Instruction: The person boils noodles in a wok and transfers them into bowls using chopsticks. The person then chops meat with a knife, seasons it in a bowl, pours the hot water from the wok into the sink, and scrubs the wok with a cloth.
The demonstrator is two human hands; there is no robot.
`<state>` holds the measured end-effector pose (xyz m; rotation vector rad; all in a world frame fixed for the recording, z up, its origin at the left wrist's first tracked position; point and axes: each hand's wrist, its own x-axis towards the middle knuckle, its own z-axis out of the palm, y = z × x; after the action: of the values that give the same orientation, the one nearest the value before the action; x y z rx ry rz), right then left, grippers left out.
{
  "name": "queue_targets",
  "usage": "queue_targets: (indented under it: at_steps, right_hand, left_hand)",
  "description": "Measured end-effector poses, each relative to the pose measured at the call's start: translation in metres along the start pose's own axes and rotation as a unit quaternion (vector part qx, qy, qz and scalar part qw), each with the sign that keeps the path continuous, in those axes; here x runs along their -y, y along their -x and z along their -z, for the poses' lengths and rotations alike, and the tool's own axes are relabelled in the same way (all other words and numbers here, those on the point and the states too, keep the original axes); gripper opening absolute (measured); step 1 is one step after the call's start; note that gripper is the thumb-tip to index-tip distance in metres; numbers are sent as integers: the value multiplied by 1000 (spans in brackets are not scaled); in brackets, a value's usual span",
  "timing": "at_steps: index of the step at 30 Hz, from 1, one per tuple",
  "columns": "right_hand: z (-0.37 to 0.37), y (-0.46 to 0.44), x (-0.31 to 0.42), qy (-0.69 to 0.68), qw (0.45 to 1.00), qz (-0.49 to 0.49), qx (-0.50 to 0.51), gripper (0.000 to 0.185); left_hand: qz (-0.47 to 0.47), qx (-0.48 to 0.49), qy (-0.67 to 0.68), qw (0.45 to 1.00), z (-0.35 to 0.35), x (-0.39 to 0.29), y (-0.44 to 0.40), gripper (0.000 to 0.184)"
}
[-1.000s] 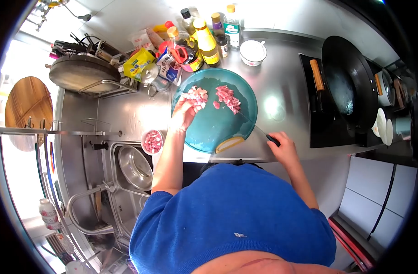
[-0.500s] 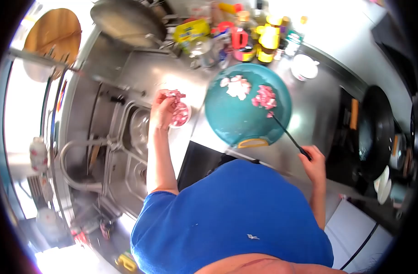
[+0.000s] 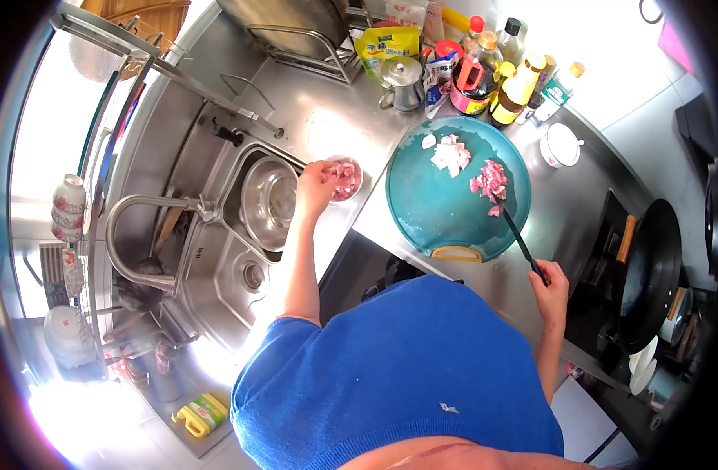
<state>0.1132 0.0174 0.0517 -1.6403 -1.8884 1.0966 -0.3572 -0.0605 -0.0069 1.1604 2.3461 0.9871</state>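
My left hand (image 3: 316,186) is at the left rim of a small bowl of cut raw meat (image 3: 345,178). Its fingers are bent together against pink pieces, and the fingertips are partly hidden. In my right hand (image 3: 550,283) is a thin black-handled knife (image 3: 520,241), seen nearly edge-on, its tip beside the diced meat. That pile of red diced meat (image 3: 492,180) lies on the right part of a round green cutting board (image 3: 422,207). Paler, fattier pieces (image 3: 451,155) lie further left on the board, which has a yellow handle (image 3: 456,253) at its near edge.
To the left is a steel sink with a metal basin (image 3: 269,204) and a curved faucet (image 3: 151,200). Sauce bottles (image 3: 520,86) and a metal pot (image 3: 404,82) line the back. A white cup (image 3: 561,146) stands right of the board; a black wok (image 3: 649,274) is further right.
My left hand has lowered the meat pieces it held above the bowl into the bowl's contents. The right hand keeps its place with the knife. The whole view has shifted and is sharper.
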Motion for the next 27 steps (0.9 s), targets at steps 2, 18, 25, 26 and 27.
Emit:
queue_targets:
  at_steps: [2,18,25,26,27]
  right_hand:
    - [4,8,-1,-2,1000,-11,-2,20]
    - [0,17,-10,-15,999,-6,-36,20]
    - [1,-16,-35,-29,1000,-4,-7,21]
    - [0,-23,-33,-42,999,10,-20,21]
    - [2,-27,-27,-38,999,19,-10,21]
  left_hand:
    - [-2,-25,-26,999,4,-8,0,21]
    - [-115,-60,-62,990,-3,-13,15,14]
    - [0,-172,-32,985,-1,59,35,23]
    - [1,-176,-32,984,-3,63,37,23]
    - [77,-137,46,986,-4,62,40,28]
